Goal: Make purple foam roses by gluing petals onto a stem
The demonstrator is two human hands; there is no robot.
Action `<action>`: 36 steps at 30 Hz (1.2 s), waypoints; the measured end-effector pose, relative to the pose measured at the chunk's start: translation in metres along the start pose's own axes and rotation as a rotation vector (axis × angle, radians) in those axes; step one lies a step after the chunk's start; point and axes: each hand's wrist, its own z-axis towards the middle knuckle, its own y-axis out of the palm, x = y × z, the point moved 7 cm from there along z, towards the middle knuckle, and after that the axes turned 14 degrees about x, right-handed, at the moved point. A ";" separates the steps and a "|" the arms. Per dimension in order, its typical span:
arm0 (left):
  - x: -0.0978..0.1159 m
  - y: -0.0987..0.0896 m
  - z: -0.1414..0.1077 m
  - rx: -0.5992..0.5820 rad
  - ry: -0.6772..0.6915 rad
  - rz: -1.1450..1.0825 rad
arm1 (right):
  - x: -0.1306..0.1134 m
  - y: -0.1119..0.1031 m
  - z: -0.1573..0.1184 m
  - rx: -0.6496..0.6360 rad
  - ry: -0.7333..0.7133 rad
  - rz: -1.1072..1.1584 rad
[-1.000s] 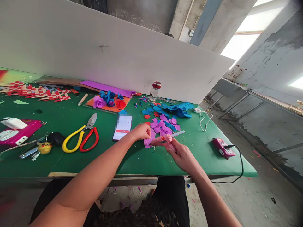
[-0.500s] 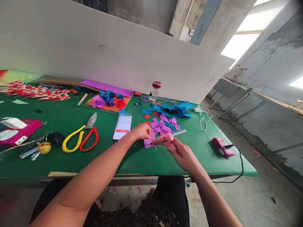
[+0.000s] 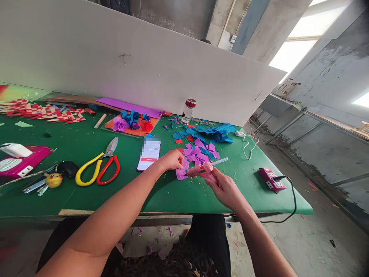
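In my right hand [image 3: 221, 185] is a pink hot glue gun [image 3: 206, 171], with a clear glue stick [image 3: 220, 161] jutting from its back end. Its nozzle points left and meets, or nearly meets, a purple crepe paper petal [image 3: 181, 175]. My left hand [image 3: 173, 159] is closed at the upper edge of that petal, its fingertips pressed together and partly hidden. Just beyond both hands lies a loose heap of purple petals [image 3: 200, 157], with blue crepe paper pieces [image 3: 216, 134] behind it.
A phone [image 3: 149, 154] and red-and-yellow scissors [image 3: 99, 165] lie left of my hands. Paper flowers [image 3: 132, 121] sit on an orange sheet. A red-lidded glass jar [image 3: 188, 111] stands at the white board [image 3: 144, 65]. A magenta power strip [image 3: 272, 180] with a black cord lies right.
My right hand and the glue gun have shifted very slightly right, and the nozzle has moved a little along the petal. My left hand stays in place.
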 end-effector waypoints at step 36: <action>-0.002 0.002 0.001 -0.004 0.021 0.007 | -0.001 0.004 -0.001 0.007 0.028 0.106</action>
